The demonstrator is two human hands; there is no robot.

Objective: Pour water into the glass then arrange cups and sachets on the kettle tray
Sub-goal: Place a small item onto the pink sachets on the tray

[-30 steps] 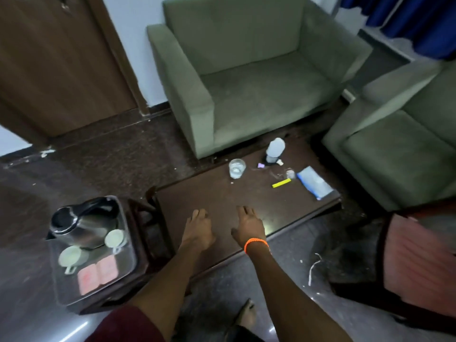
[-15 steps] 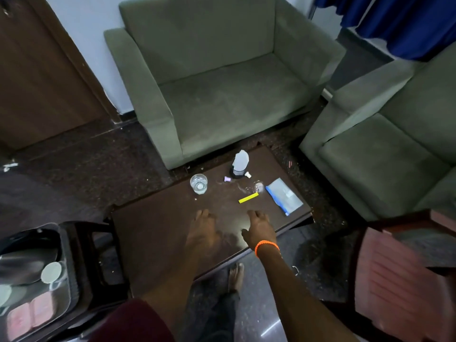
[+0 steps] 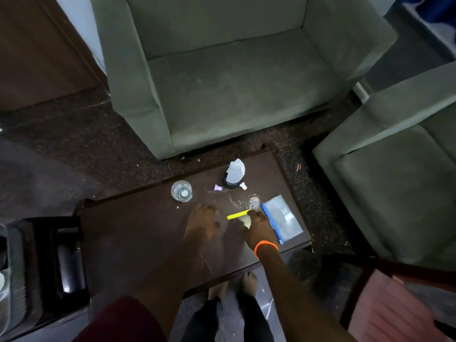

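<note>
Fingertips of my right hand [image 3: 259, 229] pinch the yellow sachet [image 3: 238, 215] at frame centre for tray duty, while my left hand [image 3: 201, 224] lies open, empty, steadying.

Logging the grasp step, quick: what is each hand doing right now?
Left hand: open, flat on the table, holding nothing.
Right hand: fingertips on the yellow sachet; grip cannot be told.

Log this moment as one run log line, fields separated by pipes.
right hand fingers at yellow sachet | left hand flat on table | glass holds water
</note>
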